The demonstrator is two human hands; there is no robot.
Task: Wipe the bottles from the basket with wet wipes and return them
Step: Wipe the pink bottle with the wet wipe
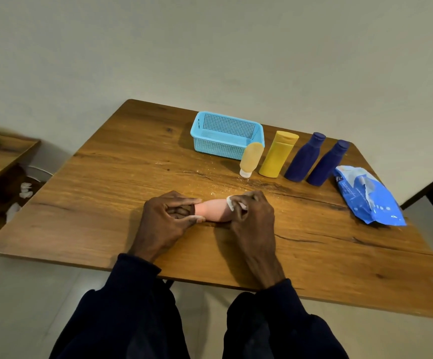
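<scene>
A pink bottle point(214, 209) lies on its side just above the wooden table point(122, 177), between my two hands. My left hand point(167, 220) grips its dark cap end with curled fingers. My right hand point(253, 216) wraps the other end and pinches a white wet wipe point(232, 202) against it. The blue basket point(227, 134) stands at the back with nothing visible inside. Beside it stand a tan tube point(251, 158), a yellow bottle point(278, 154) and two dark blue bottles point(305, 158) point(328, 163).
An open blue wet wipes pack point(368, 195) lies at the table's right side. A low wooden shelf point(0, 156) stands to the left, with crumpled white wipes point(24, 190) on the floor beneath. A wall runs behind the table.
</scene>
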